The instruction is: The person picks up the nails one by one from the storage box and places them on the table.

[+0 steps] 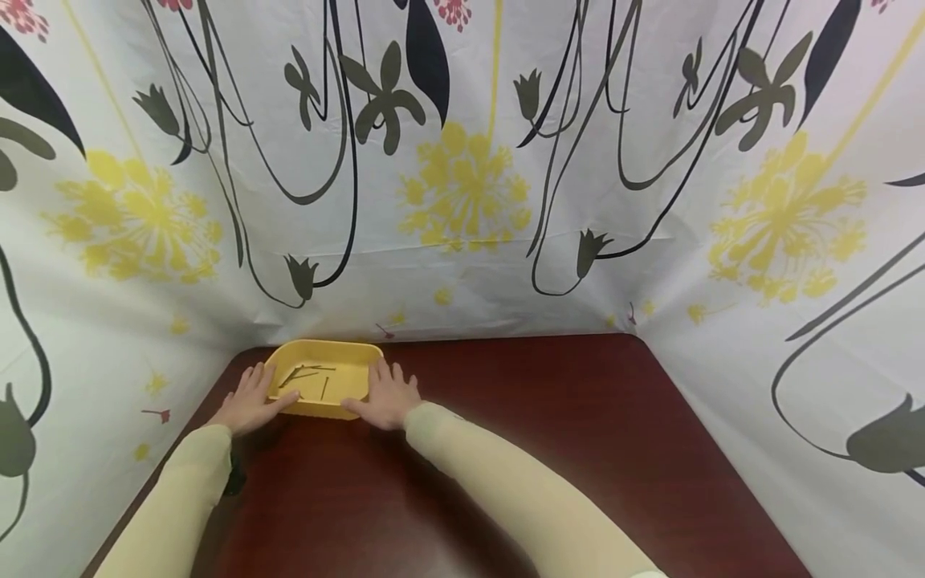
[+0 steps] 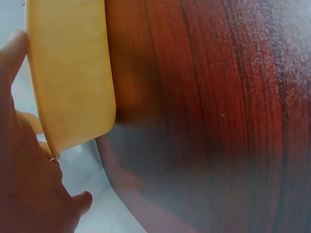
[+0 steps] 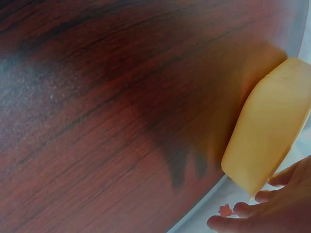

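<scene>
A shallow yellow plastic tray (image 1: 345,409) sits at the far left of the table, several thin, dark, stick-like pieces (image 1: 309,373) lying loose on its bottom. My left hand (image 1: 249,404) rests on the tray's left corner, thumb along the near rim and fingers spread at the side. At the opposite corner my right hand (image 1: 386,399) touches the rim, its thumb on the near edge and the other fingers spread out. From each wrist, the tray's outer wall (image 2: 73,73) shows with fingers right at its rim. The right wrist view hides the tray's inside.
A dark red-brown wood-grain table (image 1: 535,417) extends to the right and toward me. White cloth (image 1: 462,281) with printed flowers hangs along the back and both sides, close to the table's edges. The tray stands near the back edge.
</scene>
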Demonstrator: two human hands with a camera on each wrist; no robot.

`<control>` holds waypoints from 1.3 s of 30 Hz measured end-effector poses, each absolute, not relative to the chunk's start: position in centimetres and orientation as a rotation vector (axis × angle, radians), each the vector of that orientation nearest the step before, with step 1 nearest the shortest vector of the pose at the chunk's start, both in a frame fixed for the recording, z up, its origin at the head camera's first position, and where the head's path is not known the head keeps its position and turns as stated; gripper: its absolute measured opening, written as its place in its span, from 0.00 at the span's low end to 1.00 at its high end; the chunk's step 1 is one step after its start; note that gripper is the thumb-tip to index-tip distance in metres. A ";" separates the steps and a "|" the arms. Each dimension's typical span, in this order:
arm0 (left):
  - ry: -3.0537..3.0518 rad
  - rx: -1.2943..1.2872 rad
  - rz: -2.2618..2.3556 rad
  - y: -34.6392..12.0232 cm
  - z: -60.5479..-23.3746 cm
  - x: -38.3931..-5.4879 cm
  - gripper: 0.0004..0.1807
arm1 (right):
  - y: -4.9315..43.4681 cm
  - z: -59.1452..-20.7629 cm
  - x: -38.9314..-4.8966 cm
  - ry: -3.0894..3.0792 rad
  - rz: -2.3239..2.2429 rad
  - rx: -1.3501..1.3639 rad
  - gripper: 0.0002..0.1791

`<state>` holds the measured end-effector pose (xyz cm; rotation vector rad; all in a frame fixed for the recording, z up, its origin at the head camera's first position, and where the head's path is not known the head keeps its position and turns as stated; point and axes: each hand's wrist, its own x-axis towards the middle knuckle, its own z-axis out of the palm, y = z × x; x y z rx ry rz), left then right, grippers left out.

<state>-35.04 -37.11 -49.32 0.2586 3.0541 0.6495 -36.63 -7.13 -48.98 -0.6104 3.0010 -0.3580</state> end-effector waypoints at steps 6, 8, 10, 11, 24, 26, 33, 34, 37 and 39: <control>3.069 0.264 0.653 -37.2 -49.7 -34.9 0.58 | -7.5 -49.3 -36.5 3.022 -0.364 -0.616 0.57; 3.072 0.265 0.642 -37.1 -49.7 -34.9 0.59 | -7.5 -49.4 -36.5 3.024 -0.367 -0.607 0.56; 3.071 0.271 0.643 -37.0 -49.8 -34.9 0.59 | -7.3 -49.4 -36.5 3.025 -0.359 -0.597 0.56; 3.071 0.279 0.639 -36.9 -49.8 -34.9 0.60 | -7.1 -49.5 -36.5 3.024 -0.352 -0.593 0.55; 3.100 0.345 0.600 -35.3 -49.9 -33.8 0.56 | -5.2 -51.1 -37.1 3.050 -0.361 -0.604 0.51; 3.112 0.359 0.589 -34.9 -49.9 -33.8 0.55 | -4.9 -51.3 -37.3 3.062 -0.370 -0.595 0.51; 3.181 0.408 0.651 -33.7 -49.9 -34.1 0.54 | -3.7 -51.3 -37.5 3.115 -0.351 -0.616 0.55; 3.187 0.407 0.656 -33.6 -50.0 -34.1 0.54 | -3.5 -51.2 -37.4 3.121 -0.350 -0.623 0.55; 3.182 0.406 0.675 -33.3 -50.0 -34.0 0.54 | -3.0 -51.1 -37.2 3.135 -0.344 -0.638 0.55; 3.169 0.389 0.692 -33.2 -50.1 -33.9 0.56 | -2.6 -51.1 -37.2 3.142 -0.332 -0.640 0.55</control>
